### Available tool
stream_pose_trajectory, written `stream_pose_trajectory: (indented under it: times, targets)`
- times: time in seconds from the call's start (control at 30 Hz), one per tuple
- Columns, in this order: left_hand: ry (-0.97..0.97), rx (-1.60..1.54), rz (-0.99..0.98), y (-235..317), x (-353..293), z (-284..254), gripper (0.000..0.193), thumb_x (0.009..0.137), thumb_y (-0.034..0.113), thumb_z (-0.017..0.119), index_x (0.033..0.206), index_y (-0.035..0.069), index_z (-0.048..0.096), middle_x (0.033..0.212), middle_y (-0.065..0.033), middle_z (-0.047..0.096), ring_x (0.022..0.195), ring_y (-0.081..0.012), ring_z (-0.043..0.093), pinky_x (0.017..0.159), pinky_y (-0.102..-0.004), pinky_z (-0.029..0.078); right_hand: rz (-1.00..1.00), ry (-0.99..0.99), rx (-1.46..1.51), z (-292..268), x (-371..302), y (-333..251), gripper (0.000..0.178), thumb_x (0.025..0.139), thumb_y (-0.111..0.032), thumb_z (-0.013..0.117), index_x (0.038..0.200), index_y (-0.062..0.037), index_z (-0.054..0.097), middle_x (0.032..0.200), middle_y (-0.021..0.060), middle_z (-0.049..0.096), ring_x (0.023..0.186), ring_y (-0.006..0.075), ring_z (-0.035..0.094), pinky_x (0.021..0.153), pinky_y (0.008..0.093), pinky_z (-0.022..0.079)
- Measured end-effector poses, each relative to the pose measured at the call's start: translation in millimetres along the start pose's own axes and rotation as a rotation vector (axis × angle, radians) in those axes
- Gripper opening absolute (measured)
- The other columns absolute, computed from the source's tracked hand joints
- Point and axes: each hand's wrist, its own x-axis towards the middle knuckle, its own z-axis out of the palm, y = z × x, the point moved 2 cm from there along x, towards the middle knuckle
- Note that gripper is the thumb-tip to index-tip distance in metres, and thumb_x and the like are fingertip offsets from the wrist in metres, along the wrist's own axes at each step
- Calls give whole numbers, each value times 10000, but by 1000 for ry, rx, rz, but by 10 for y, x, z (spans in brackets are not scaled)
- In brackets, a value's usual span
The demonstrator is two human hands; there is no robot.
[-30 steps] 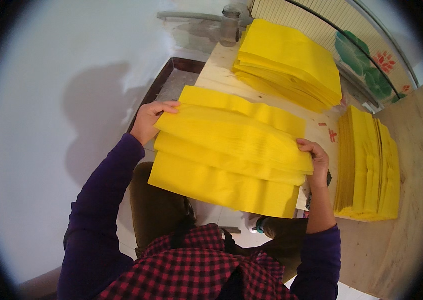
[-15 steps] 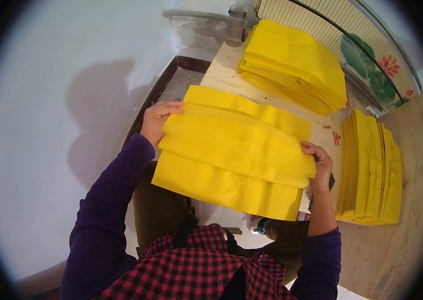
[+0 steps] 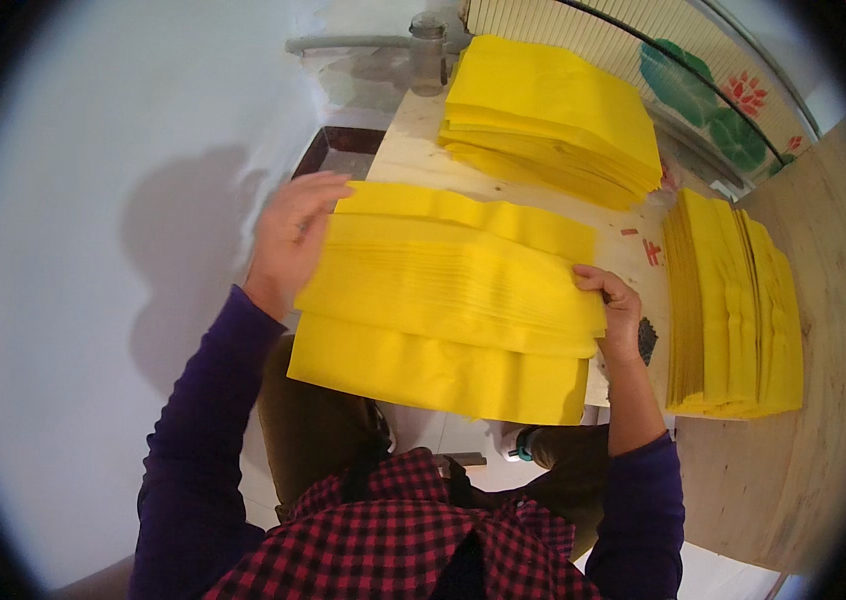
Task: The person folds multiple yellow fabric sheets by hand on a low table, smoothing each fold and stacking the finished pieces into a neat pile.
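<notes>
A stack of thin yellow sheets (image 3: 453, 270), fanned in overlapping steps, lies across my lap and the near edge of the table. They look like paper or thin cloth; I cannot tell which. My left hand (image 3: 288, 240), slightly blurred, is beside the stack's left edge with its fingers stretched out. At the right edge my right hand (image 3: 615, 310) grips the sheets, thumb and fingertips on top and the other fingers partly hidden.
A thick yellow pile (image 3: 553, 110) lies at the table's back. Another yellow bundle (image 3: 733, 310) stands on the right, on a wooden board (image 3: 823, 420). Small red strips (image 3: 652, 251) lie between them. A clear jar (image 3: 428, 55) stands at the far left corner, near the white wall (image 3: 73, 250).
My left hand has loosened from the stack's left edge and its fingers have straightened. My right hand keeps its grip. The whole view has shifted slightly.
</notes>
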Motion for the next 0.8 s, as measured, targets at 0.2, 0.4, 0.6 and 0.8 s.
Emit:
stream_pose_trajectory:
  times: [0.2,0.4,0.6,0.8]
  targets:
    - [-418,64,72,729,12,797,453,977,228,474,1392,50,439,1466,-152,412,1399,-321,316,1170,-433,204,-6,-5,33,15,-2,18,146,832,101,635,945,13,660,1160,105,636,1004,181,602,890,315,508]
    - [-490,126,102,745,-159,1092,497,957,249,506,1408,56,423,1498,-150,367,1404,-322,303,1172,-445,196,6,-38,36,40,-12,-51,181,837,61,666,1007,0,661,1155,92,644,1023,172,612,912,286,505]
    - [-444,107,101,651,-246,1150,510,932,235,533,1396,45,434,1484,-154,385,1394,-319,324,1162,-449,219,149,-27,-30,51,35,-216,303,849,29,670,1148,-3,628,1150,72,650,1030,153,614,903,279,502]
    - [-408,110,128,650,-272,1144,496,930,214,529,1381,28,445,1464,-155,411,1374,-321,356,1153,-449,240,101,-39,-41,68,122,-282,267,855,27,656,1121,-4,655,1153,92,662,1002,165,633,883,293,514]
